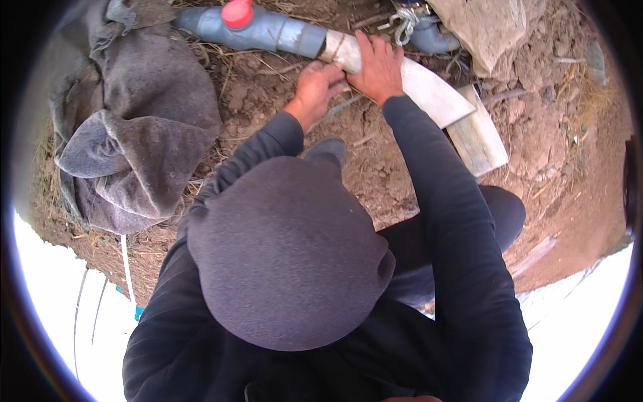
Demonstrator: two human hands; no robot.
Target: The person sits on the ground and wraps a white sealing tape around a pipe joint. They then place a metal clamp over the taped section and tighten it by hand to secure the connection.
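Observation:
A white pipe section (435,94) meets a blue-grey pipe (274,37) fitted with a red valve handle (236,13). My right hand (378,70) grips the white section from above, fingers wrapped over it. My left hand (315,90) is closed at the lower side of the joint, left of my right hand; whatever its curled fingers hold is hidden. A pale flat piece (479,141) lies under the right end of the white section. A large rounded grey-clad shape (288,254) fills the lower middle between my dark-sleeved arms.
Bunched grey cloth (134,134) lies at the left on dirt with straw. A pale sack-like sheet (482,27), knotted cord (405,25) and a grey pipe elbow (435,40) are at the upper right. A thin white line (126,268) runs down at the lower left.

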